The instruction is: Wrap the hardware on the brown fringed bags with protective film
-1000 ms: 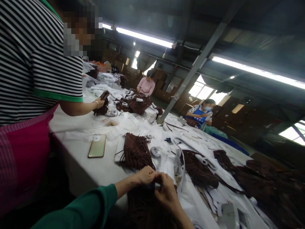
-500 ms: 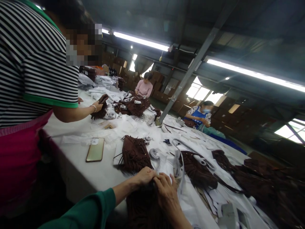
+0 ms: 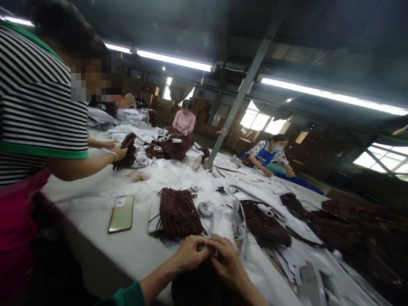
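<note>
Both my hands meet at the top of a dark brown bag (image 3: 200, 287) in front of me at the bottom of the view. My left hand (image 3: 190, 254) is closed in a pinch, its fingertips against those of my right hand (image 3: 227, 257). The right hand's fingers are bent in and closed too. Something small and greyish shows between them, too hidden to name. Just beyond lies a brown fringed bag (image 3: 178, 212), with a grey-white rolled strip (image 3: 204, 209) beside it.
A phone (image 3: 121, 214) lies on the white-covered table (image 3: 92, 238). To the right are another brown fringed bag (image 3: 264, 227) and a dark brown heap (image 3: 357, 238). A co-worker in a striped shirt (image 3: 41, 106) holds a brown item at left. Two other people work farther back.
My hands have come closer together, with the fingers more curled and the greyish bit showing. The view has shifted slightly. The co-worker in the blue apron has lowered and spread their arms.
</note>
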`<action>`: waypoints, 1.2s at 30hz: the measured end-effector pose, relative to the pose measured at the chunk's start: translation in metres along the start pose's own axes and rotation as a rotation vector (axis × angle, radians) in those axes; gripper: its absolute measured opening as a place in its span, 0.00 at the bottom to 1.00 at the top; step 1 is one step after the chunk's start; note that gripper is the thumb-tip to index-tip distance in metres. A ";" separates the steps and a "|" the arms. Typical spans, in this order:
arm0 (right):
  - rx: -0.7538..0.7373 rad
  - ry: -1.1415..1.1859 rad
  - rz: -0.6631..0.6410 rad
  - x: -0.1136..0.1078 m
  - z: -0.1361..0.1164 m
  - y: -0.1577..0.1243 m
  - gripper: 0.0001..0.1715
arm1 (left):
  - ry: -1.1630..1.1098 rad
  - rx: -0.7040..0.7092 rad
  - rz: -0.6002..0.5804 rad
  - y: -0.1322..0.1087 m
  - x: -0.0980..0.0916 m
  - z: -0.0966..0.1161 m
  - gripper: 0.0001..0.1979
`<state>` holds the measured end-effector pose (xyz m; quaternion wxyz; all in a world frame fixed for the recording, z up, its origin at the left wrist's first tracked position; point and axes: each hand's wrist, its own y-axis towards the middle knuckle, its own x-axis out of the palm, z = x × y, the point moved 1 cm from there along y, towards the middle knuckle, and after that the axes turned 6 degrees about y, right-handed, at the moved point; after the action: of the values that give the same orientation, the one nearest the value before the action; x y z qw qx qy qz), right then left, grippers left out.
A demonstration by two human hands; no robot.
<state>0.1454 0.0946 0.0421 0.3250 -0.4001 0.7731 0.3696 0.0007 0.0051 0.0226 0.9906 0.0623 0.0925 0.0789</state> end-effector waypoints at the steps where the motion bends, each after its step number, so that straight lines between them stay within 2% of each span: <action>1: 0.047 0.127 -0.005 -0.002 0.001 0.001 0.29 | 0.003 0.022 0.000 -0.002 0.001 0.001 0.14; 4: 0.141 0.341 0.050 -0.010 0.001 0.008 0.33 | 0.035 0.087 -0.045 -0.006 0.003 0.004 0.13; 6: 0.141 0.317 0.059 -0.015 -0.003 0.015 0.29 | 0.089 0.113 -0.063 -0.008 0.005 0.006 0.13; 7: 0.134 0.291 0.031 -0.016 -0.006 0.019 0.23 | 0.116 0.120 -0.065 -0.008 0.006 0.007 0.13; 10: 0.116 0.172 -0.041 -0.017 -0.015 0.027 0.06 | 0.181 0.125 -0.080 -0.006 0.007 0.006 0.13; 15: -0.057 -0.221 0.041 -0.004 -0.016 0.021 0.07 | 0.310 0.074 -0.061 0.003 0.006 -0.006 0.10; 17: -0.100 -0.299 0.072 0.004 -0.014 0.014 0.08 | 0.324 0.059 -0.079 0.006 0.007 -0.012 0.08; 21: -0.101 -0.239 0.168 0.014 -0.010 0.001 0.10 | 0.187 -0.009 -0.038 0.011 0.010 -0.025 0.05; 25: -0.111 -0.174 0.184 0.016 -0.011 -0.008 0.16 | 0.070 -0.108 -0.028 0.011 0.013 -0.034 0.14; 29: -0.175 -0.263 0.179 0.011 -0.018 -0.009 0.21 | -0.124 -0.219 -0.068 0.010 0.014 -0.033 0.21; 36: -0.276 -0.316 0.245 0.004 -0.018 -0.008 0.21 | -0.383 -0.360 -0.071 0.009 0.010 -0.029 0.16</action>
<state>0.1469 0.0746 0.0454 0.3369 -0.2811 0.6977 0.5663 0.0033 0.0187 -0.0061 0.9873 -0.1045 -0.1103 0.0462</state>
